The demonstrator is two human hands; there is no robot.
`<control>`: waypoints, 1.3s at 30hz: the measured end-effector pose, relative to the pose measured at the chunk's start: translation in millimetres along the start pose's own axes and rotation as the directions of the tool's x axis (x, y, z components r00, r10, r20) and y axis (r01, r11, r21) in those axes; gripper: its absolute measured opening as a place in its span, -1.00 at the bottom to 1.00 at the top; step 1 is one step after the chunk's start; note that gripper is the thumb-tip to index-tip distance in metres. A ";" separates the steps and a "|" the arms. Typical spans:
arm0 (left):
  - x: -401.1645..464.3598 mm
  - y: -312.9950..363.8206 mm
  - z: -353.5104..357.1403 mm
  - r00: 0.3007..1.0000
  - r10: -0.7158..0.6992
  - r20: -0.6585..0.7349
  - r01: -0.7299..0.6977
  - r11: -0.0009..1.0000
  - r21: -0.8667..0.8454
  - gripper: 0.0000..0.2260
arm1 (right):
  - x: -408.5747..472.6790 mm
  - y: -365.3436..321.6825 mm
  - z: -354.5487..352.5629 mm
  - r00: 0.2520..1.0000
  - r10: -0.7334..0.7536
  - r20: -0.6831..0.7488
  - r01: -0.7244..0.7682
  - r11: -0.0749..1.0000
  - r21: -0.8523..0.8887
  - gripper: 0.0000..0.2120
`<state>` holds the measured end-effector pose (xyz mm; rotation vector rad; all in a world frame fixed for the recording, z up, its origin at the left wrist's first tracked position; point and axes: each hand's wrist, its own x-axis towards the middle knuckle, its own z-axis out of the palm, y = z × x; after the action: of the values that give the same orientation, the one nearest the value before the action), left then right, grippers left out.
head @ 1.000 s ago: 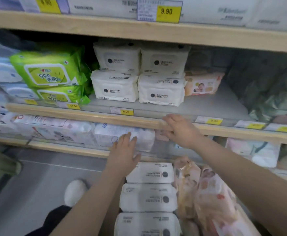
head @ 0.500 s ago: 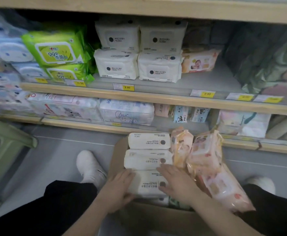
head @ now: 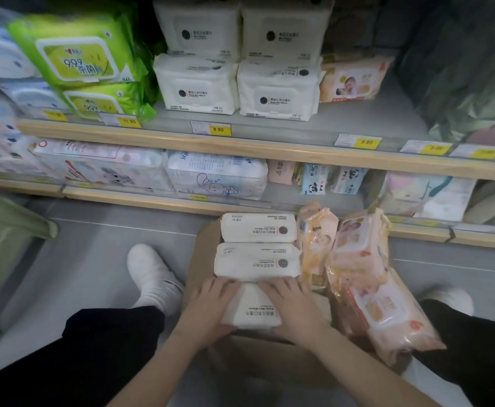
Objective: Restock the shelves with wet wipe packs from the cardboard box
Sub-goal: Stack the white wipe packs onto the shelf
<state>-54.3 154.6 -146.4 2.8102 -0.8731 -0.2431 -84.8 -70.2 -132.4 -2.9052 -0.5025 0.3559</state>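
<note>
Gripping the nearest white pack [head: 253, 311] from both sides, the left hand [head: 208, 311] and right hand [head: 294, 308] curl their fingers [head: 272, 286] over its far top edge, thumbs under the near edge; half a second ago the hands only lay flat on it, and now the pack is tilted up, its near end lifted. It sits at the near end of the box [head: 269, 359], which stands on the floor between the person's knees. A white shoe [head: 152, 277] shows left of the box.

Farther in the box, two more white packs [head: 258, 245] lie in a row, unmoved. Right of them, pink packs [head: 366, 274] stand and lean over the box's right side, as before.

Beyond the box, the low shelf [head: 152, 201] holds pale printed packs, small panda packs [head: 317, 180] among them. On the middle shelf [head: 269, 151] stand stacked white packs [head: 237, 60], green packs [head: 84, 63] to their left, one pink baby pack [head: 352, 80] to their right. Yellow price tags [head: 218, 129] line its front edge. The view has dropped lower than before, so the top shelf is out of sight. A green stool [head: 8, 239] stands at far left.
</note>
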 end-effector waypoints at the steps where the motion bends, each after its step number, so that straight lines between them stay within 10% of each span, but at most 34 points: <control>1: 0.1 0.4 -0.9 1.000 0.003 -0.002 -0.003 1.000 -0.001 -0.30 | 3.1 -2.0 -0.3 1.000 0.014 0.005 -0.014 1.000 -0.016 -0.15; 22: 33.6 10.8 -70.7 0.973 -0.138 -0.183 0.096 0.971 -0.221 -0.62 | -31.0 17.5 -103.0 0.971 0.240 0.018 -0.241 0.970 0.041 -0.09; 29: 78.9 34.3 -54.3 0.997 -0.014 -0.071 0.006 0.994 -0.112 -0.41 | -69.5 71.3 -160.1 0.819 0.540 -0.193 -0.460 0.820 0.341 -0.13; 35: 97.1 37.8 -17.5 0.972 -0.099 0.213 0.106 0.994 -0.021 -0.14 | -87.9 100.3 -161.8 0.692 0.705 -0.155 -0.502 0.624 0.599 -0.20; 39: 93.0 37.5 0.5 0.983 -0.082 0.163 0.068 0.994 0.089 -0.07 | -85.6 108.9 -155.5 0.679 0.730 -0.076 -0.491 0.529 0.692 -0.29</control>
<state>0.9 70.9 -147.7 2.9372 -0.8295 -0.4699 -88.9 -220.9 11.3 -2.2635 0.6595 0.0279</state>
